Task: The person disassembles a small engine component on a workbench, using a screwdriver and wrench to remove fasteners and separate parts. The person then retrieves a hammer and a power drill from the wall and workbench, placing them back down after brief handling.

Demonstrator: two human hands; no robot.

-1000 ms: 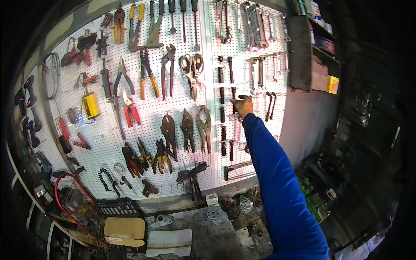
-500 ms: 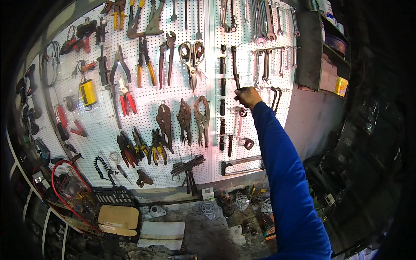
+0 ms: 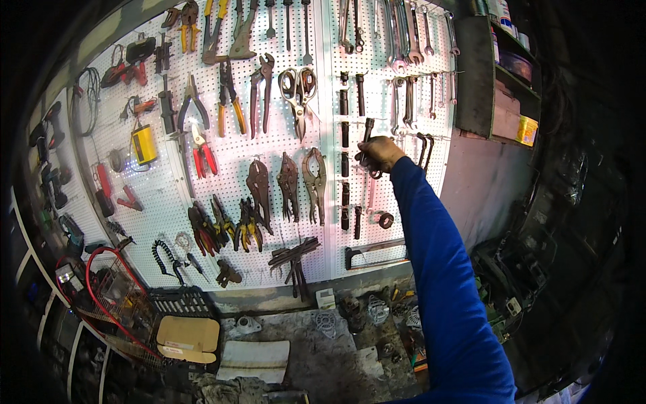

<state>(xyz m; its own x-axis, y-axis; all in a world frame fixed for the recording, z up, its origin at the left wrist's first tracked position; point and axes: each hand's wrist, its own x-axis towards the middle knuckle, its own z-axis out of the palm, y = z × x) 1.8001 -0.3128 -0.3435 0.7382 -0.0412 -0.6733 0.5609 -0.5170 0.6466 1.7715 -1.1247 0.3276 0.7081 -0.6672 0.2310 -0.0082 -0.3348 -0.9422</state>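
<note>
My right hand (image 3: 381, 153), at the end of a blue sleeve, is closed around a dark tubular tool (image 3: 368, 128). The tool's upper end sticks up out of my fingers, tilted slightly right; its lower part is hidden by the hand. Just above it, a similar dark tubular tool (image 3: 360, 94) hangs on the white pegboard (image 3: 269, 155). Left of my hand runs a column of dark cylindrical pieces (image 3: 345, 135). A ring-ended wrench (image 3: 372, 195) hangs directly below my hand, partly covered by it. Out of the picture is my left hand.
Combination wrenches (image 3: 404, 40), locking pliers (image 3: 287, 188) and scissors (image 3: 299, 101) hang around the board. To the right is a dark shelf (image 3: 474, 74) with containers. Below, a grimy bench (image 3: 323, 363) holds metal parts, a cloth (image 3: 253, 361) and a cardboard box (image 3: 188, 337).
My right hand has moved slightly down with the dark tubular tool. A gap now shows between that tool and the one hanging above it. The view has shifted slightly.
</note>
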